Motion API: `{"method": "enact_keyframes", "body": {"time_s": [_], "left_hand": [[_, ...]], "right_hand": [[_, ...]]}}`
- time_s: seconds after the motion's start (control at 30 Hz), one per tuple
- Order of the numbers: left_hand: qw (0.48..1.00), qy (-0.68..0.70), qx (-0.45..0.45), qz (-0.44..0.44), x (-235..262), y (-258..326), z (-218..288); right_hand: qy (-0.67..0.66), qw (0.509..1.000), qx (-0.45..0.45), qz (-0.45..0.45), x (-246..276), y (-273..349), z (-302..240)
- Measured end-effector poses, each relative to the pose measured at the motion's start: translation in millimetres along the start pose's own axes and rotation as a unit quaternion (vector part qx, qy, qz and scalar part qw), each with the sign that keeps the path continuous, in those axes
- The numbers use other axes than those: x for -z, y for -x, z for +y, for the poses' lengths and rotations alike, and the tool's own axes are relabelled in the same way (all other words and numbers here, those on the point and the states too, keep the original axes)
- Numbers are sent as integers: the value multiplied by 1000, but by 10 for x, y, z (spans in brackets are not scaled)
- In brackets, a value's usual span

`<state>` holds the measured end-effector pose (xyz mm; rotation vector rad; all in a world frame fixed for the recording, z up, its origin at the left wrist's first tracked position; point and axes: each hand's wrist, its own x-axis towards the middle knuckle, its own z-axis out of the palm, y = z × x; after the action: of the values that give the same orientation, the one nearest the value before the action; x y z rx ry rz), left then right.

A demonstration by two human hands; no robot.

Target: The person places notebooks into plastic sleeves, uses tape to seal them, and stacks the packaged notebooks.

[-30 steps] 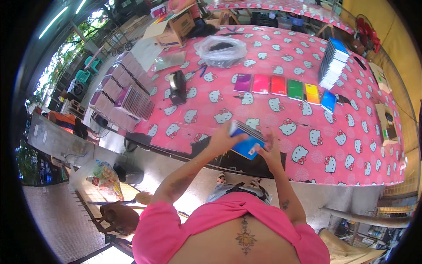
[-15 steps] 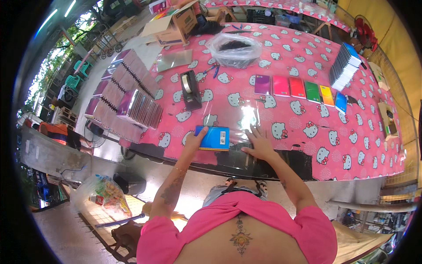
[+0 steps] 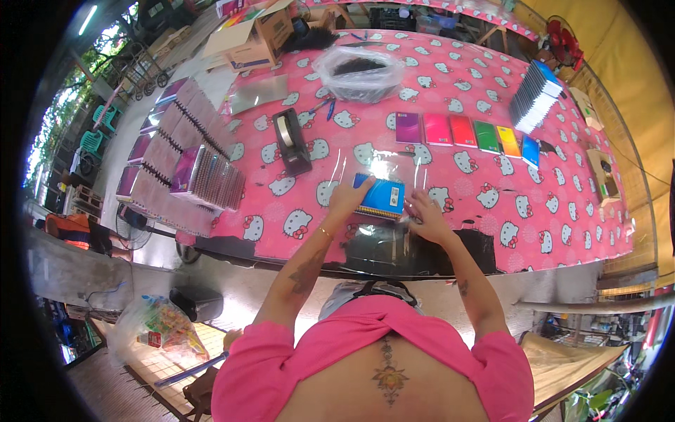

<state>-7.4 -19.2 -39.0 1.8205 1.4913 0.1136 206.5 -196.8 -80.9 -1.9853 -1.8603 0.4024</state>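
Note:
A small pile of blue spiral notebooks (image 3: 380, 195) lies on a sheet of clear plastic film (image 3: 365, 241) near the table's front edge. My left hand (image 3: 346, 200) grips the pile at its left side, thumb on the top cover. At the right side of the pile, my right hand (image 3: 429, 219) has its fingers bent at the film's edge, which looks raised there; the fingertips are partly lost in glare. Beyond my left hand stands a black tape dispenser (image 3: 292, 143) with a roll of clear tape.
Spiral notebooks (image 3: 200, 176) stand in stacks at the left. Several coloured notebooks (image 3: 460, 131) lie in a row at the right, before a tall stack (image 3: 536, 97). A plastic-lined tub (image 3: 360, 77), blue-handled pliers (image 3: 330, 109) and a cardboard box (image 3: 249, 39) are farther back.
My left hand has moved the notebooks to the right and slightly away from me. My right hand has gone from lying flat on the film to bent fingers beside the pile.

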Motion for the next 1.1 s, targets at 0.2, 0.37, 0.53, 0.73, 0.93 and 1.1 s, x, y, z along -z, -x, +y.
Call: {"method": "enact_keyframes", "body": {"time_s": [0.2, 0.37, 0.53, 0.73, 0.93, 1.1], "left_hand": [[993, 102, -38, 54, 119, -113, -423], [940, 320, 44, -107, 84, -137, -615], [900, 417, 24, -125, 131, -58, -838], [920, 120, -354, -118, 341, 523, -1357], [933, -28, -350, -79, 279, 502, -1379], [909, -34, -415, 12, 288, 575, -1330]], "right_hand": [[-477, 855, -202, 25, -196, -227, -432], [-622, 742, -250, -2, -235, -211, -267], [-622, 733, -274, 12, -259, -223, -386], [-168, 983, 46, -52, -38, 360, -562], [-172, 985, 7, -30, -221, 402, -655], [-142, 982, 72, 102, -100, 347, -867]]}}
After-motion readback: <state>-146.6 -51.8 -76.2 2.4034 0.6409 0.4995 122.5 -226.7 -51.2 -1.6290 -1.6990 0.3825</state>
